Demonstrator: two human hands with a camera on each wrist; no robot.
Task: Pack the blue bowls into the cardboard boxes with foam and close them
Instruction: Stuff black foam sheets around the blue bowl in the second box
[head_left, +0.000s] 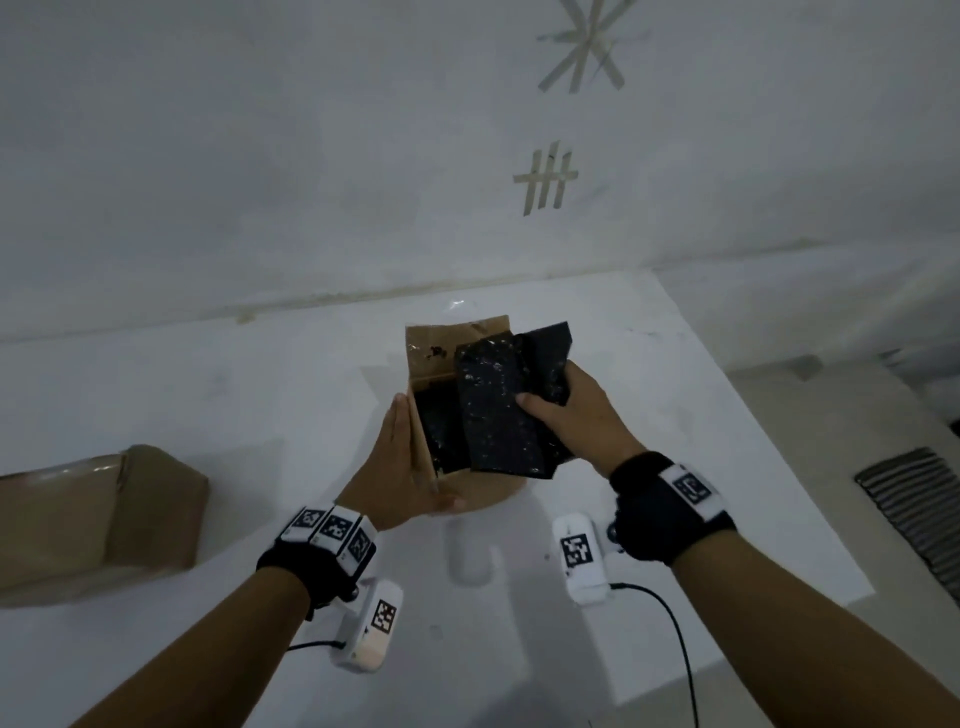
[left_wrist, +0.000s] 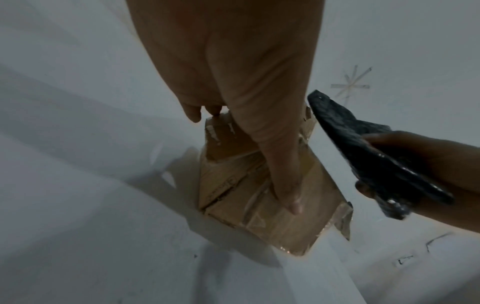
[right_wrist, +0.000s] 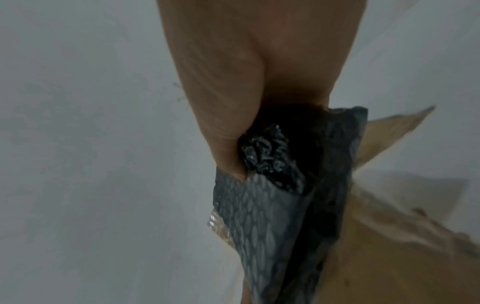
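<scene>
Early stage: left hand (head_left: 402, 457) flat, steadying open brown cardboard box (head_left: 467, 488) mid-worktop; right hand (head_left: 576, 415) grips black speckled foam sheets (head_left: 498, 410) over its mouth; no blue bowl visible, flaps unclosed.

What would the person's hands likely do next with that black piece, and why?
Probably the right hand lowers the black foam into the open cardboard box. It grips the foam over the opening, while the left hand lies flat against the box's side, steadying it.
</scene>
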